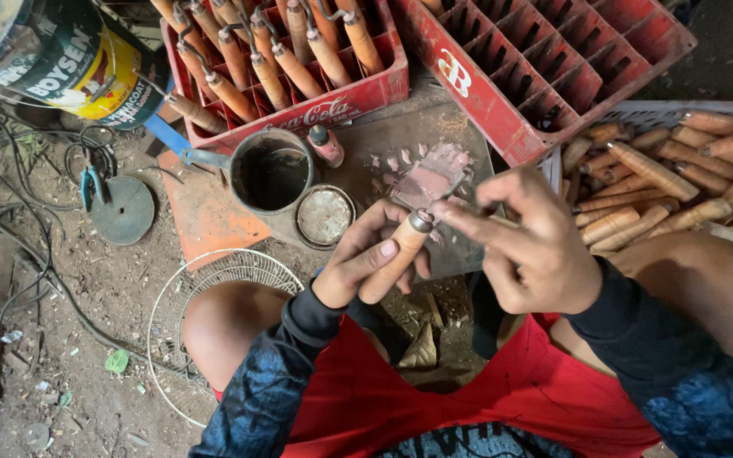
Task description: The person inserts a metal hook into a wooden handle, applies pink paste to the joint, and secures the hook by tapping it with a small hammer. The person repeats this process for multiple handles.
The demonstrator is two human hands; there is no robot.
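My left hand (358, 263) grips a tan wooden handle (396, 259) with a metal collar at its top end, held upright over my lap. My right hand (528, 242) pinches a thin metal blade or rod at that collar, fingers touching the handle's tip. Just beyond lies a grey board (392, 140) smeared with pinkish putty (430, 178). A pile of bare wooden handles (663, 191) lies to my right. A red crate (358, 97) at the top holds several handles fitted with metal hooks.
A dark metal cup (271, 172) and a round tin lid (324, 216) sit beside the board. A second red crate (545, 59) stands tilted at the upper right. A paint can (53, 59), cables, pliers (92, 185) and a wire fan guard (214, 280) lie left.
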